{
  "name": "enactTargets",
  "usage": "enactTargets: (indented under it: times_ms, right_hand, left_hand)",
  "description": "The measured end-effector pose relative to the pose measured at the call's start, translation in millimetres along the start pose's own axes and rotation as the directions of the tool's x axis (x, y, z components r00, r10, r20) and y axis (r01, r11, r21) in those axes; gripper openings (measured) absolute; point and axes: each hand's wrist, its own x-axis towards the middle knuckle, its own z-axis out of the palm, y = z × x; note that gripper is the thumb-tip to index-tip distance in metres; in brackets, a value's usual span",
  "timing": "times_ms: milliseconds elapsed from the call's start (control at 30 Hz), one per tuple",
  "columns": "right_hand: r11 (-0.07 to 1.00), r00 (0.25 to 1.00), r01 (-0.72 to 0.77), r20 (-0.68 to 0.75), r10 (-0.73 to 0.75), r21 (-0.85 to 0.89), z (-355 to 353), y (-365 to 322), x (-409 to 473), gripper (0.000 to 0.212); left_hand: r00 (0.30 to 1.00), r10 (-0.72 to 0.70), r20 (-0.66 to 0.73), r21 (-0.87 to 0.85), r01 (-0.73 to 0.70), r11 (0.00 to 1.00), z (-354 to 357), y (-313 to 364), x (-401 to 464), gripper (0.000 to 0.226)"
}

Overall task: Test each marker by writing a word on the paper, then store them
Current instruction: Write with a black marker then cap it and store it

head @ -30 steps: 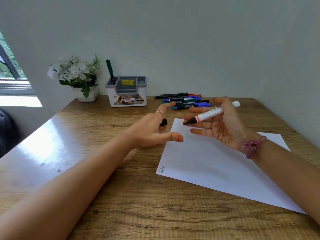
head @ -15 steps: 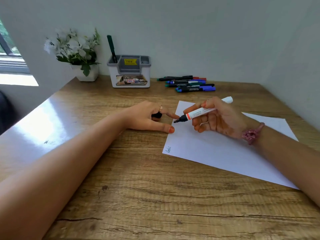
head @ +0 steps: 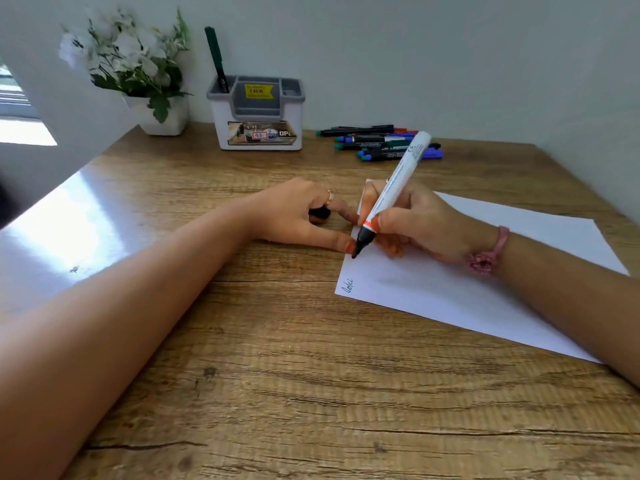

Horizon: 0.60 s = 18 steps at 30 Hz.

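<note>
My right hand (head: 419, 220) grips an uncapped white marker (head: 394, 188) with a black tip, and the tip touches the left edge of the white paper (head: 485, 296). A small green word is written near the paper's lower left corner. My left hand (head: 301, 216) rests on the table beside the paper, its fingers curled round the black cap (head: 320, 213) and its thumb lying by the paper's edge. Several capped markers (head: 381, 142) lie in a heap at the back. A grey and white pen holder (head: 256, 116) stands at the back with one green marker (head: 216, 58) upright in it.
A white pot of white flowers (head: 138, 71) stands at the back left beside the holder. Walls close off the table at the back and the right. The wooden table (head: 277, 393) has bare surface in front of my arms.
My right hand has swung the marker from lying flat to steep and brought its tip down onto the paper. My left hand has settled on the table with the cap. The camera has tilted down.
</note>
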Motion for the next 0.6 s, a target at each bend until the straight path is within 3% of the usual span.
enactTargets:
  times_ms: [100,233,467,600]
  right_hand:
    - [0.999,0.999,0.027,-0.032,-0.028,-0.027,2.4,4.6,-2.9,0.006]
    - [0.993,0.999,0.034,-0.037,-0.038,-0.115,4.4,3.9,-3.8,0.008]
    - [0.98,0.997,0.06,-0.042,-0.069,-0.192,6.3,5.9,-5.1,0.021]
    - [0.978,0.997,0.065,-0.027,-0.072,-0.2,7.7,6.1,-5.5,0.015]
  left_hand:
    - [0.999,-0.032,-0.001,-0.019,0.032,0.999,1.1,1.9,0.2,0.05]
    - [0.999,-0.043,-0.013,-0.025,0.043,0.999,1.7,4.0,0.7,0.037]
    - [0.999,-0.022,-0.045,-0.021,0.021,1.0,3.0,2.5,-0.3,0.039]
    - [0.998,-0.039,-0.058,-0.023,0.038,0.999,3.1,4.5,-0.2,0.042]
